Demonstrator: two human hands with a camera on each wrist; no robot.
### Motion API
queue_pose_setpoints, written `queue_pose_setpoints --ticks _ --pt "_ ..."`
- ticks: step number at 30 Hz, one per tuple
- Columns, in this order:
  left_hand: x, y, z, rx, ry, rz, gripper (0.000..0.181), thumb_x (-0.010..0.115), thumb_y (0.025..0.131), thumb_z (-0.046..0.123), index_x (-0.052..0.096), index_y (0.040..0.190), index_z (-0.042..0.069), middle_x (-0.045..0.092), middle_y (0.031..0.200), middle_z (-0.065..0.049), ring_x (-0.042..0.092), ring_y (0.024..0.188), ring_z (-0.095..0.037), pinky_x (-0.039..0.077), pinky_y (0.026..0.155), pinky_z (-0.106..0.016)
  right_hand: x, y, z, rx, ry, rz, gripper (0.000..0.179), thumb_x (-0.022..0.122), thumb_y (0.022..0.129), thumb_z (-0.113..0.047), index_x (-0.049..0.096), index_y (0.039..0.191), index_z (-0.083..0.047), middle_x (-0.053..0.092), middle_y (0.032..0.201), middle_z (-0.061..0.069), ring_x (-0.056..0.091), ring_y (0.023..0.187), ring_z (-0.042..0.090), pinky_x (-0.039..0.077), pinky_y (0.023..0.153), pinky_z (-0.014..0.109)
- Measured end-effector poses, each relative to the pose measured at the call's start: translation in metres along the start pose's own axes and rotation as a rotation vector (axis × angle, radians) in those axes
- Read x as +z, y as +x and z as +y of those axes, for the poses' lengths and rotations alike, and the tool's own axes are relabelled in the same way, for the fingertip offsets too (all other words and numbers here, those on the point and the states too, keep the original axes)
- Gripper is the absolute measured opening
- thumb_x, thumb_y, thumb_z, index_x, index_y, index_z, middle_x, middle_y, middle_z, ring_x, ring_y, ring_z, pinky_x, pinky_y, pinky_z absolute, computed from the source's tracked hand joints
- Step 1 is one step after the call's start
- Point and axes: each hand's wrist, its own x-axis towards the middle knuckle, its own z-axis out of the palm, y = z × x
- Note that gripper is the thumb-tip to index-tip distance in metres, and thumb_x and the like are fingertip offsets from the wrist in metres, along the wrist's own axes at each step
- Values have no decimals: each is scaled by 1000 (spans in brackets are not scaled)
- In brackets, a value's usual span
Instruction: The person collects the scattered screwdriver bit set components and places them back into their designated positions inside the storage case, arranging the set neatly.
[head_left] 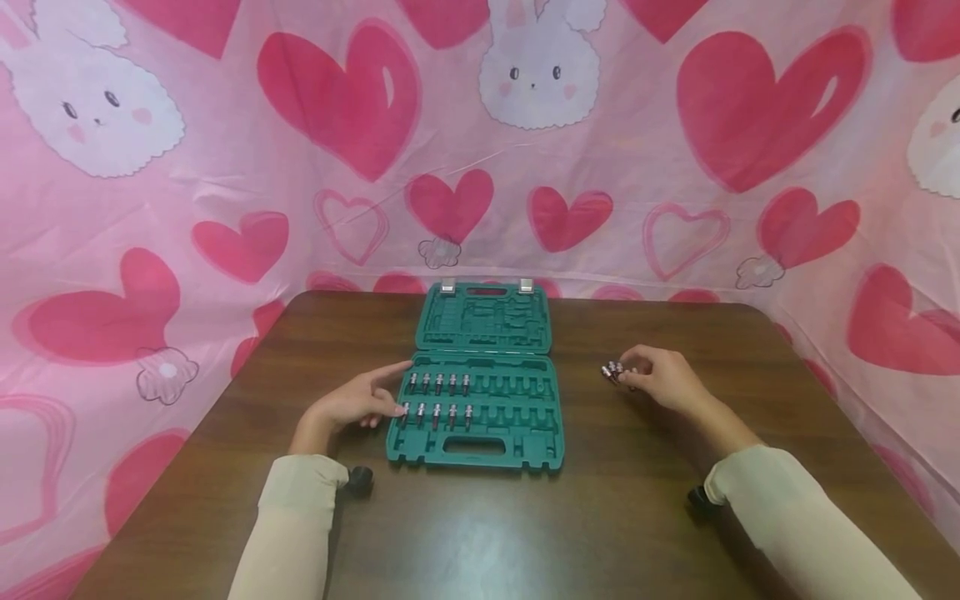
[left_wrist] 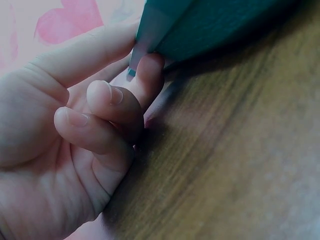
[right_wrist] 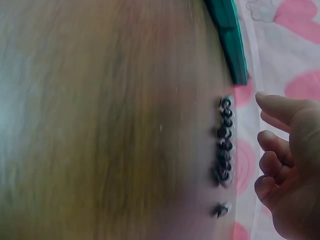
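A green plastic case [head_left: 476, 454] lies spread out on the table with its lid [head_left: 483, 321] back. Short metal bit sockets [head_left: 438, 383] stand in the left halves of its two rows; the right halves show bare slots. At the case's left edge, my left hand [head_left: 356, 400] holds the rim, thumb on top and index finger stretched along the side. In the left wrist view its other fingers curl beside the case. My right hand [head_left: 663, 379] hovers at loose bit sockets [head_left: 611, 372] right of the case, fingers loosely bent, none gripped in the right wrist view.
The loose bit sockets [right_wrist: 226, 140] lie in a row on the brown wooden table [head_left: 480, 533], with one apart [right_wrist: 221, 210]. A pink cloth [head_left: 465, 150] with hearts and rabbits hangs around the table's back and sides.
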Motion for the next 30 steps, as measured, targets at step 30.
queue_pose_setpoints --ticks 30 --pt "-1 2 -2 1 -14 -7 81 73 89 19 26 155 20 59 67 -14 49 49 -18 41 47 -24 -18 -17 36 86 -66 34 21 70 89 -19 67 106 -7 61 71 0 54 65 18 42 60 36"
